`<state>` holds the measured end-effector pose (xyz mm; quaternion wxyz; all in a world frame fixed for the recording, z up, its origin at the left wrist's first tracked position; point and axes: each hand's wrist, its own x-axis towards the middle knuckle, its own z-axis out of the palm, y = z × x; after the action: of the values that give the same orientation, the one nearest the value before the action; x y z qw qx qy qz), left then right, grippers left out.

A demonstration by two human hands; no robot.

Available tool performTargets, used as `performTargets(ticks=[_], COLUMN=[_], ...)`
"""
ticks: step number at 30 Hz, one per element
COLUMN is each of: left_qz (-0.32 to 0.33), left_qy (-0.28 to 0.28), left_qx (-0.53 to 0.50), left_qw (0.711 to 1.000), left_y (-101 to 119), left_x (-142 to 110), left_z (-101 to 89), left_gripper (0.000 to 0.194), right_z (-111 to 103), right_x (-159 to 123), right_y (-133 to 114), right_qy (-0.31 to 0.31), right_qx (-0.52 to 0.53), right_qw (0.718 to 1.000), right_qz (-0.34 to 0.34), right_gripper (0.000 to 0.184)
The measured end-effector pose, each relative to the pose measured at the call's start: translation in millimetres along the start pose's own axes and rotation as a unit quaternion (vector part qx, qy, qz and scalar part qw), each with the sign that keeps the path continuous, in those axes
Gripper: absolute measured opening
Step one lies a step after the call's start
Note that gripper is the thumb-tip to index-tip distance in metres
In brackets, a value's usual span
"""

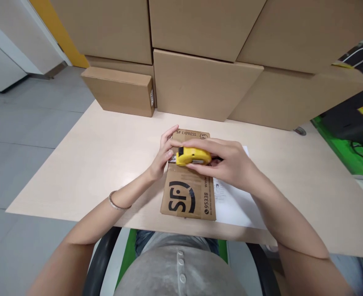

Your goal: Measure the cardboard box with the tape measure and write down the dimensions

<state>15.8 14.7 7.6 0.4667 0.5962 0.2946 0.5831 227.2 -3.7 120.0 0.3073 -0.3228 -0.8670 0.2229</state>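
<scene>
A small brown SF Express cardboard box (181, 174) lies on the table in front of me, with black lettering and a large round logo. My right hand (227, 158) grips a yellow tape measure (196, 156) just above the box, fingers along its far side and thumb along the near one. At the box's left edge, my left hand (164, 153) pinches the short pulled-out end of the blade (172, 158) at the tape's mouth. Its upper finger extends along the box's edge. White printed paper (238, 205) lies partly beneath the box, to its right.
Large cardboard boxes (196, 86) are stacked along the table's back edge. A flat brown carton (119, 92) stands at the back left. The light wooden tabletop (91, 164) ends close to my body. Dark equipment (354, 119) sits on a green surface at the right.
</scene>
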Motion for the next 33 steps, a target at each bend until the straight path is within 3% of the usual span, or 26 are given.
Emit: performTargets(ticks=[5, 9, 18, 21, 23, 29, 33], left_qz=[0.075, 0.085, 0.074, 0.082, 0.084, 0.093, 0.078], left_qy=[-0.06, -0.079, -0.098, -0.096, -0.093, -0.108, -0.114], left_qx=[0.07, 0.092, 0.098, 0.089, 0.092, 0.108, 0.159], left_qw=[0.993, 0.989, 0.988, 0.988, 0.988, 0.984, 0.978], left_y=[-8.3, -13.8, -12.1, -12.9, -14.8, -13.6, 4.6], left_x=[4.6, 7.6, 8.3, 7.7, 6.8, 7.8, -7.0], left_z=[-12.3, -17.2, -23.1, -22.9, -22.3, -27.7, -43.5], left_gripper=[0.046, 0.047, 0.047, 0.045, 0.047, 0.069, 0.082], right_z=[-36.4, -46.7, -46.6, -53.4, -50.1, -3.0, 3.7], right_x=[-44.9, -71.1, -66.9, -58.5, -46.0, -0.4, -2.3], right_y=[7.4, 16.3, 11.1, 1.0, -4.7, -17.9, -19.9], right_qy=[0.032, 0.058, 0.051, 0.046, 0.031, -0.068, -0.044], right_qx=[-0.03, -0.042, -0.047, -0.069, -0.081, -0.095, -0.038], right_qw=[0.994, 0.988, 0.989, 0.987, 0.989, 0.993, 0.998], right_qz=[0.099, 0.134, 0.131, 0.136, 0.121, 0.014, 0.005], right_gripper=[0.041, 0.041, 0.037, 0.049, 0.055, 0.027, 0.029])
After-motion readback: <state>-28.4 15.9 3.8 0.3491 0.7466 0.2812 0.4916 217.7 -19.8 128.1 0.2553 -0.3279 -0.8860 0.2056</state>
